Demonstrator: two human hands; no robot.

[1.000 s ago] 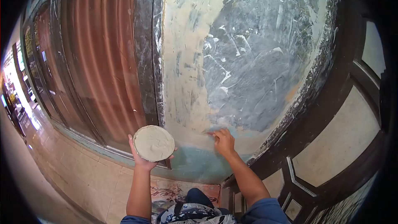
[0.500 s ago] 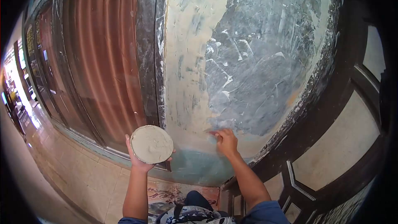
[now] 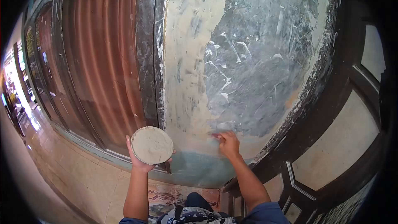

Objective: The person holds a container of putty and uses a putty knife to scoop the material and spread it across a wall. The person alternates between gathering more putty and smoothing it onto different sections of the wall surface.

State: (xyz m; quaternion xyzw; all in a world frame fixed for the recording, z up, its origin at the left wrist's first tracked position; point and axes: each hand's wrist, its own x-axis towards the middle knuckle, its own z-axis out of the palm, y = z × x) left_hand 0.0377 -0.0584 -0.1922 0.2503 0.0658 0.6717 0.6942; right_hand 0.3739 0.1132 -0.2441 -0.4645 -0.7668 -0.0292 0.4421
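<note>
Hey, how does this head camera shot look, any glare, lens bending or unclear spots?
Head view: the door bows and the corners go black; same view: the far left is washed out, with glare on the floor; same view: the left hand and its bowl show clearly, while the reddish tool at the right hand is too small to make out well.

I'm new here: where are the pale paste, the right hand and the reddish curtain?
Pale paste [image 3: 152, 145]: head view, middle of its round surface.
Right hand [image 3: 229, 144]: head view, back of the hand.
Reddish curtain [image 3: 105, 58]: head view, middle of its folds.
</note>
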